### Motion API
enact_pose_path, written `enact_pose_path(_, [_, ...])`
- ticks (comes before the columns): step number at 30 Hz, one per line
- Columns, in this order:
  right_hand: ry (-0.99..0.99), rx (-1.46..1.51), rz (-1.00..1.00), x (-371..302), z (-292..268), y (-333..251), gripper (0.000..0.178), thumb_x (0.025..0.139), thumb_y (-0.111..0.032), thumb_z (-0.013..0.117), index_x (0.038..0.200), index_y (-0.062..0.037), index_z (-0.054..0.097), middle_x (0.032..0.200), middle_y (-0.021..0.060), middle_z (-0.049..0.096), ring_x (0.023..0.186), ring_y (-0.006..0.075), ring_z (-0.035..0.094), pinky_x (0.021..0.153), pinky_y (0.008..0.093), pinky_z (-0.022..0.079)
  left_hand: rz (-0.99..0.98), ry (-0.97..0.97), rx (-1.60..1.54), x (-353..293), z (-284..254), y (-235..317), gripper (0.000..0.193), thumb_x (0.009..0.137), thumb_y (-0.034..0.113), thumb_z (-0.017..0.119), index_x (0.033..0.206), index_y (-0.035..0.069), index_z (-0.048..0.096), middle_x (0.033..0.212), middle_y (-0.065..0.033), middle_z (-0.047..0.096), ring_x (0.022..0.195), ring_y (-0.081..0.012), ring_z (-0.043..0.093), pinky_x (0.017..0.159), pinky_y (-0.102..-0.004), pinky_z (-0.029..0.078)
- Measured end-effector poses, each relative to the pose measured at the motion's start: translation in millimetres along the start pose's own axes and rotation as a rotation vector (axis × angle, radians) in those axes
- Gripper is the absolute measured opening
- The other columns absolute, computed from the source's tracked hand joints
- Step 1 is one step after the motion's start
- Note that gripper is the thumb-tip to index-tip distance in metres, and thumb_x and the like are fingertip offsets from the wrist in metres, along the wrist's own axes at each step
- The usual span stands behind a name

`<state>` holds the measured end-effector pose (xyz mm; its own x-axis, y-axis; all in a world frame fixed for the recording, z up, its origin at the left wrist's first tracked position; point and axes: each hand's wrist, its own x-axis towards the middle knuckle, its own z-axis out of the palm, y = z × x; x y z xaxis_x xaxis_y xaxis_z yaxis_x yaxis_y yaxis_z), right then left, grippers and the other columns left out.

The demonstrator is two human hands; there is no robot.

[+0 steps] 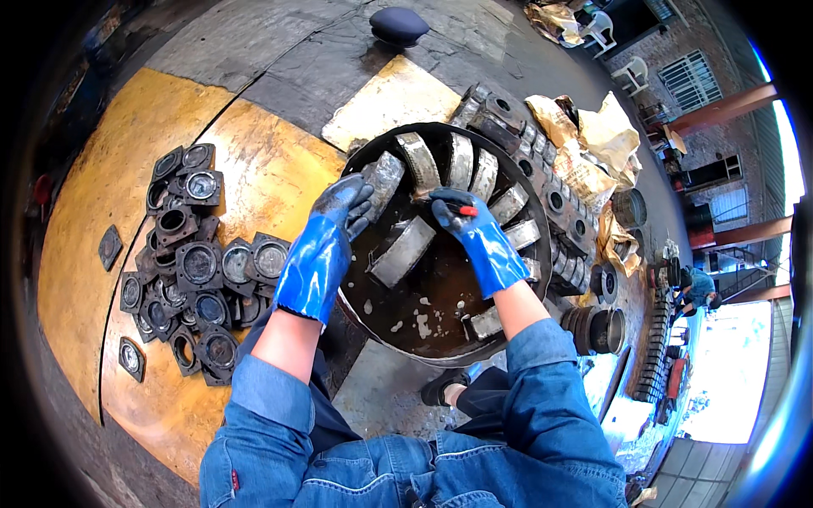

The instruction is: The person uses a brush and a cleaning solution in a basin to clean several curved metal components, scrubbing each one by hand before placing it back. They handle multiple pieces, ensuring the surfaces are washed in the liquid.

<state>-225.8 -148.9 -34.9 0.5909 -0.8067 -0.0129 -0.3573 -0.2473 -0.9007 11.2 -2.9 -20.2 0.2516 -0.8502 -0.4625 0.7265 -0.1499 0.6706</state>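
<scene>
Both my hands wear blue rubber gloves with dark, soiled fingers and work over a round black tub [542, 254] of dark brown liquid. My left hand [336, 216] has its fingers stretched out beside a grey metal block [385, 179] leaning on the rim; whether they touch it is unclear. My right hand [474, 227] is closed on a small tool with a red handle [467, 211], its working end mostly hidden near the lower end of a curved metal piece [418, 161]. Another rectangular metal piece [403, 252] lies between the hands. Several similar pieces stand around the inside wall.
A heap of square metal flanges with round holes [199, 262] lies on yellow boards to the left. Stacked metal castings [555, 203] and crumpled brown paper [593, 152] line the right. A dark cushion-like object [398, 27] lies beyond the tub. Another person [699, 288] bends at far right.
</scene>
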Motion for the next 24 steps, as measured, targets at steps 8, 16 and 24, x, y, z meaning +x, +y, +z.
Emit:
enact_pose_path(8, [0.37,0.86,0.462,-110.2,6.9,-1.7,0.017,0.093,-0.007,0.066,0.106,0.0029,0.068,0.086,0.0065,0.069,0.071,0.0131,0.061,0.064,0.0247,0.05,0.128,-0.069,0.021,-18.3,-8.4,15.8,0.053,0.102,0.038,0.051,0.146,0.009,0.046,0.138,-0.0107,0.058,0.121,-0.0222,0.057,0.105,-0.0345,0.042])
enact_pose_path(16, [0.276,0.176,0.599,-171.7,72.5,30.1,0.01,0.09,-0.012,0.068,0.098,-0.0053,0.07,0.083,0.0028,0.07,0.072,0.015,0.062,0.068,0.0307,0.05,0.203,-0.126,0.181,-44.5,-9.3,18.7,0.06,0.101,0.042,0.049,0.15,0.008,0.041,0.151,-0.0133,0.046,0.138,-0.0288,0.043,0.114,-0.0406,0.032])
enact_pose_path(24, [0.374,0.687,0.277,-106.7,20.6,22.7,0.028,0.096,-0.006,0.059,0.12,0.0093,0.06,0.09,0.0095,0.067,0.068,0.0168,0.062,0.066,0.0261,0.052,0.07,-0.089,0.263,-46.2,-0.6,14.1,0.064,0.097,0.048,0.051,0.151,0.014,0.042,0.156,-0.0124,0.039,0.144,-0.0339,0.033,0.117,-0.0465,0.023])
